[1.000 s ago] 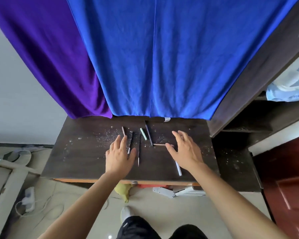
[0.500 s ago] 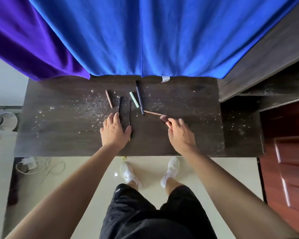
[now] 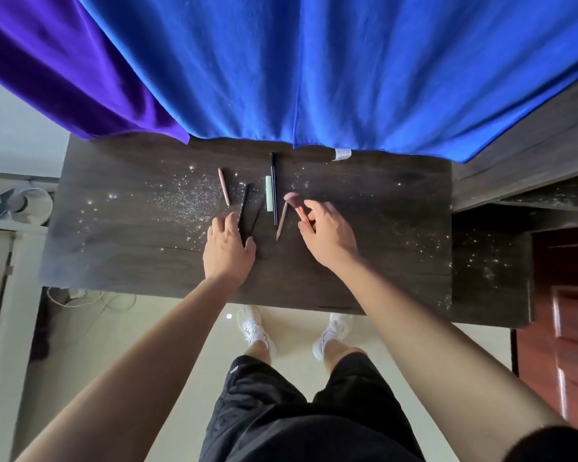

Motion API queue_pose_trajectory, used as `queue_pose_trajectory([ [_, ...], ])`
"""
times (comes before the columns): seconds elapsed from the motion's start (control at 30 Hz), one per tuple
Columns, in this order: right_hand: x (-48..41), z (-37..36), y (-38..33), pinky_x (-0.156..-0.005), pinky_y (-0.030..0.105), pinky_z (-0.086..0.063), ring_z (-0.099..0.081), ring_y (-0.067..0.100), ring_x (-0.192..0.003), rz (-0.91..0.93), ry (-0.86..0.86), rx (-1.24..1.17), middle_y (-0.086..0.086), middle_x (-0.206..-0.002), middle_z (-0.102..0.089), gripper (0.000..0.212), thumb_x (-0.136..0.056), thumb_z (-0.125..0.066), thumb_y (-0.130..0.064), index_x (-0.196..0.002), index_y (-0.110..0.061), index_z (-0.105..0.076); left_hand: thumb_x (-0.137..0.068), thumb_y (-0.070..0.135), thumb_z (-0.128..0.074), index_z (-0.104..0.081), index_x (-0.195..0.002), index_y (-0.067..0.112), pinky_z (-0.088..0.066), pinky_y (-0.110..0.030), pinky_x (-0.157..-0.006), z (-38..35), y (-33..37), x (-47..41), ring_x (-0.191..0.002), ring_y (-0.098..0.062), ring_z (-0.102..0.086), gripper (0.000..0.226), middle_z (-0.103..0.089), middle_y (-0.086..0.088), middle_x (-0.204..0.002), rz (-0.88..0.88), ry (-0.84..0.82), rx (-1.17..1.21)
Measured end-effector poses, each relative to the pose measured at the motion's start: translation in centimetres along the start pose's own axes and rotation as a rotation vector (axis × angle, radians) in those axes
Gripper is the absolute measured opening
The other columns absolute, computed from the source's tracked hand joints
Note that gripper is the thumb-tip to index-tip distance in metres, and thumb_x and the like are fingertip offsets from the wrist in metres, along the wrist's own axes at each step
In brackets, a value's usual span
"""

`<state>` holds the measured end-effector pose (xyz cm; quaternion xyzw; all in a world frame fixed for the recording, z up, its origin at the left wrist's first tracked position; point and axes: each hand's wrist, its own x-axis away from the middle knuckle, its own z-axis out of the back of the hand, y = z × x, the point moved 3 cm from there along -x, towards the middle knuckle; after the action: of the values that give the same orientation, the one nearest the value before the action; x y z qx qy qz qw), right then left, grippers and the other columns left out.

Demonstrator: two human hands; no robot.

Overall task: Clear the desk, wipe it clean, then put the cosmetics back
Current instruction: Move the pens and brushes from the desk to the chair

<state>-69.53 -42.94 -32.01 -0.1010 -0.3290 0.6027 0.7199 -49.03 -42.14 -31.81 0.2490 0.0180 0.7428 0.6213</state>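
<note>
At the far left a purple cloth (image 3: 64, 68) is hanging down to the back edge of the dark wooden desk (image 3: 131, 255), and white cables (image 3: 80, 296) are lying on the floor below the desk's left end. White specks (image 3: 187, 203) are dusting the desktop, thickest left of centre.

A pink pencil (image 3: 224, 186) is lying at the right edge of that patch, apart from everything else. Just right of it the left hand (image 3: 227, 251) is resting palm down on the wood with fingers straight and relaxed, gripping nothing. Its fingertips are lying beside the near end of a black pencil (image 3: 243, 203); I cannot tell whether they are touching it. A thin dark stick (image 3: 256, 220) is slanting in toward the thumb.

Next, a mint-green stick (image 3: 269, 197) and a long black pen (image 3: 274, 190) are lying side by side (both pointing toward the back edge), with a tan pencil (image 3: 281, 221) leaning just beside the pen's near end.

The right hand (image 3: 327, 231) is pinching the rose-gold handle of a makeup brush (image 3: 296, 206) between thumb and curled fingers, the fluffy pink head pointing away and left.

Behind, a blue cloth (image 3: 314, 78) is draping over the back edge with a white label (image 3: 342, 154) showing, and a red door (image 3: 568, 328) is standing at the far right.
</note>
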Motion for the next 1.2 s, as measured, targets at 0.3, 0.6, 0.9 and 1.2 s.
queue_pose_trajectory([
  [0.3,-1.9,-2.1,-3.1,-0.070,0.033,-0.046,-0.065,0.027,-0.095,-0.114,0.134,0.224,0.008,-0.106,-0.059,0.059,-0.084,-0.063,-0.064,-0.113,-0.013,-0.058,-0.092,0.021,-0.058,-0.047,-0.139,0.013,-0.045,-0.043,-0.088,0.6,-1.2,-0.7,-0.116,-0.033,-0.049,0.049,-0.051,-0.013,-0.126,-0.043,0.012,0.033],
  [0.6,0.1,0.5,2.2,-0.063,0.031,-0.031,-0.061,0.030,-0.080,-0.196,0.071,0.014,0.007,-0.079,-0.061,0.032,-0.085,-0.073,-0.039,-0.077,-0.014,-0.056,-0.083,0.010,-0.059,-0.066,-0.112,0.008,-0.044,-0.038,-0.086,0.7,-0.5,-2.1,-0.103,-0.034,-0.057,0.030,-0.063,-0.015,-0.107,0.001,-0.026,0.083],
  [0.9,2.0,0.3,2.7,-0.067,0.036,-0.047,-0.064,0.031,-0.082,-0.200,0.128,0.017,0.013,-0.087,-0.068,0.027,-0.084,-0.072,-0.030,-0.088,-0.005,-0.064,-0.084,0.011,-0.060,-0.071,-0.111,0.011,-0.046,-0.037,-0.085,-0.1,-0.3,-0.6,-0.101,-0.034,-0.059,0.029,-0.065,-0.013,-0.107,-0.068,-0.026,0.079],
  [1.2,2.8,1.4,3.1,-0.056,0.020,-0.042,-0.059,0.014,-0.068,-0.275,0.075,-0.161,-0.005,-0.070,-0.066,0.023,-0.077,-0.076,-0.026,-0.065,-0.019,-0.058,-0.076,0.018,-0.068,-0.074,-0.103,0.015,-0.048,-0.032,-0.078,1.0,0.0,1.1,-0.090,-0.031,-0.064,0.028,-0.073,-0.006,-0.096,0.015,0.019,0.167],
])
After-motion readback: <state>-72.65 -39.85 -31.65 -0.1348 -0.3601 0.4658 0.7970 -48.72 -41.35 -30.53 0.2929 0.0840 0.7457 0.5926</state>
